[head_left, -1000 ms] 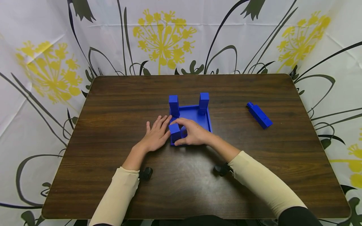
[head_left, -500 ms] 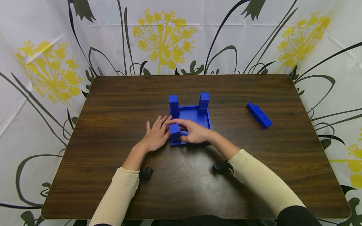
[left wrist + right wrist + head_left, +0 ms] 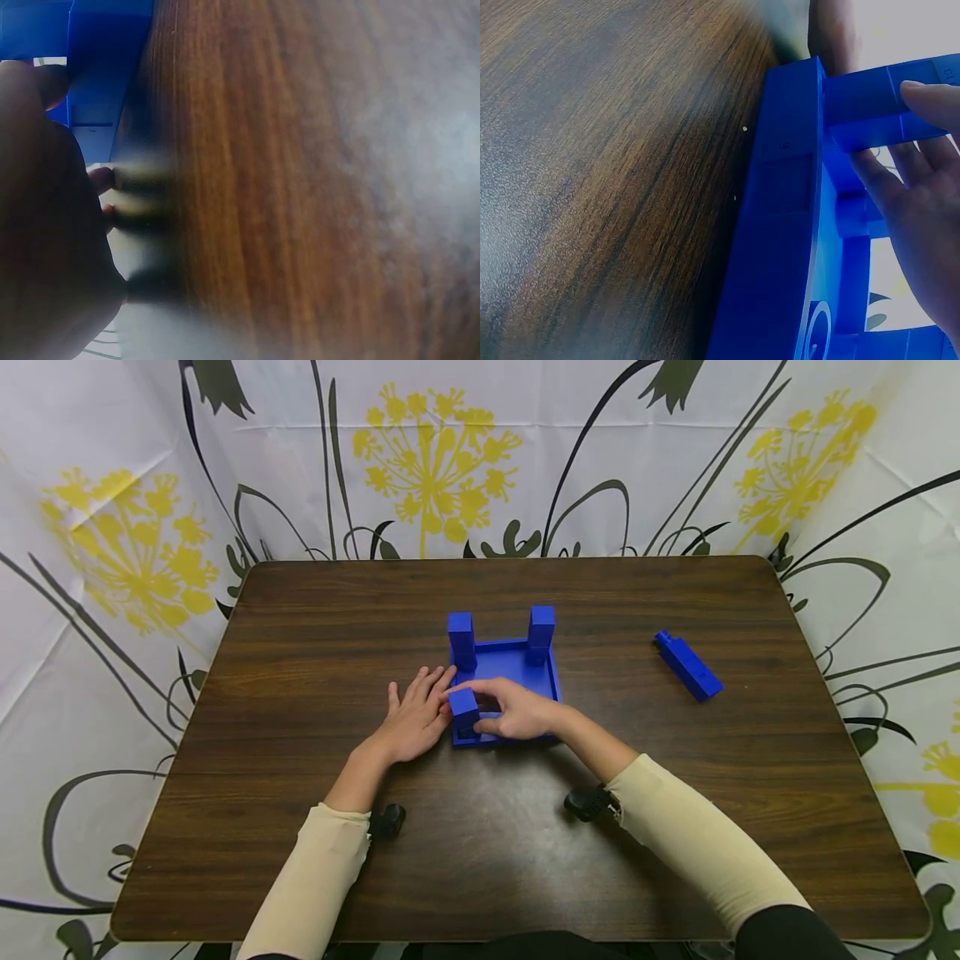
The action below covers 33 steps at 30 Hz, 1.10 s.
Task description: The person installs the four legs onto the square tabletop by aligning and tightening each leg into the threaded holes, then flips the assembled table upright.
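Observation:
A square blue tray-like base [image 3: 557, 681] with a raised rim lies on the table. A blue square post [image 3: 465, 713] stands upright at its near left corner. My right hand [image 3: 521, 710] grips this post between thumb and fingers. In the right wrist view, the thumb [image 3: 930, 103] presses one face of it. My left hand [image 3: 408, 722] lies with fingers spread beside the base's left edge; its thumb side is close to the post. Two more blue posts, a left one [image 3: 461, 642] and a right one [image 3: 541, 633], stand upright at the far corners.
A loose blue post [image 3: 687, 667] with a round peg on one end lies on the table to the right. In the right wrist view, a round socket [image 3: 819, 330] shows at the base's near right corner. A patterned curtain [image 3: 300, 460] hangs behind the brown table [image 3: 337, 627].
The right thumb has come off the post's near side and now lies against its right side. The fingers have shifted slightly on the post. The left hand has stayed still.

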Available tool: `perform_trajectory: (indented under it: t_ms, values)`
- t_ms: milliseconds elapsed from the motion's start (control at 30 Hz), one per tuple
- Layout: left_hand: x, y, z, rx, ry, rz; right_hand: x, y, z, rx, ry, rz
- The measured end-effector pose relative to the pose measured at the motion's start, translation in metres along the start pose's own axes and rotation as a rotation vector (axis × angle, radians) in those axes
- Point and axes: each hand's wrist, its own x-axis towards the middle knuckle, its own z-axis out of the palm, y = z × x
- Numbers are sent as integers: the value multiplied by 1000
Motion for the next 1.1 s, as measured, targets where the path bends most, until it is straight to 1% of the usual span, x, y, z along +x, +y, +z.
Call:
perform_trajectory:
  t_ms: [200, 467, 833, 933, 1100]
  values:
    - [0, 1, 0, 0, 9, -6, 0, 1, 1, 34, -7, -7]
    - [-3, 7, -6, -1, 7, 4, -2, 1, 2, 19, 38, 4]
    - [-5, 11, -8, 6, 6, 1, -2, 0, 4, 2, 57, 16]
    - [-5, 10, -8, 10, 10, 5, -2, -1, 5, -20, 72, 13]
    - [-5, 13, -11, 13, 6, 1, -4, -1, 10, -123, 128, 10]
